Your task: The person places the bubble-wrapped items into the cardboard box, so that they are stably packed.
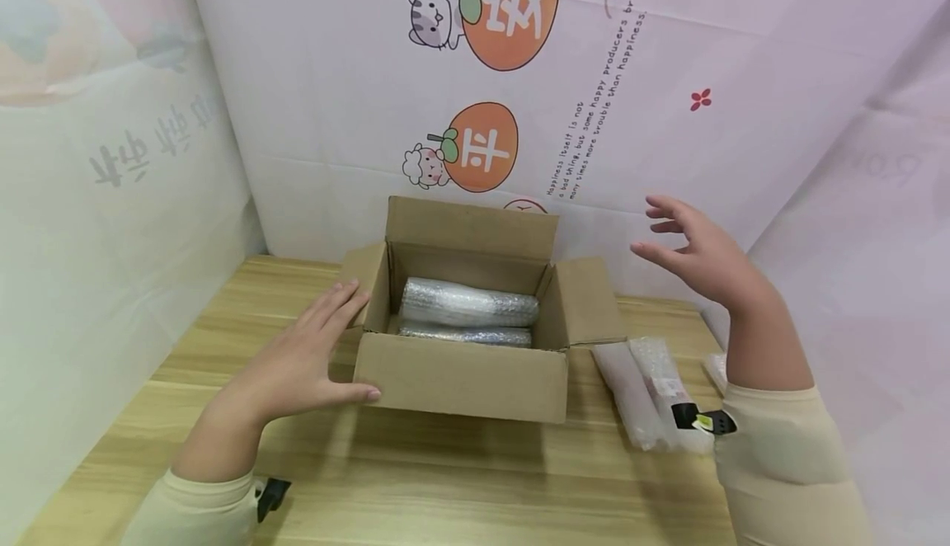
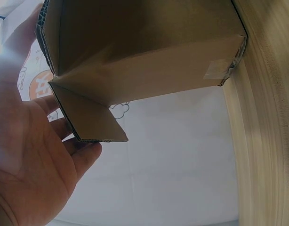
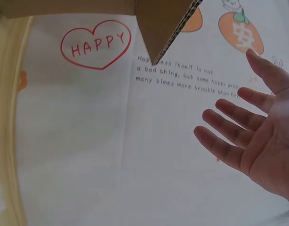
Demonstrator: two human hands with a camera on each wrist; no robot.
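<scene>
The cardboard box [image 1: 460,377] stood flaps out, with two bubble-wrapped rolls [image 1: 469,304] inside.
Fingers spread wide, the left hand [image 1: 300,360] touched its left flap [image 1: 371,270]; the right hand [image 1: 701,253], fingers apart and holding nothing, hung in the air on the right. Two bubble-wrapped packs [image 1: 629,397] lay on the wooden table [image 1: 416,488], right of the box.

A pale wooden table [image 1: 416,488] is standing against a creased white back sheet [image 1: 312,117]. Printed orange fruits [image 1: 517,14], a cartoon cat [image 1: 429,22], black lettering [image 1: 597,101] and a red flower [image 1: 701,100] are brightening it, while a left sheet [image 1: 163,224] and a right sheet [image 1: 853,241] are flanking the table.
</scene>
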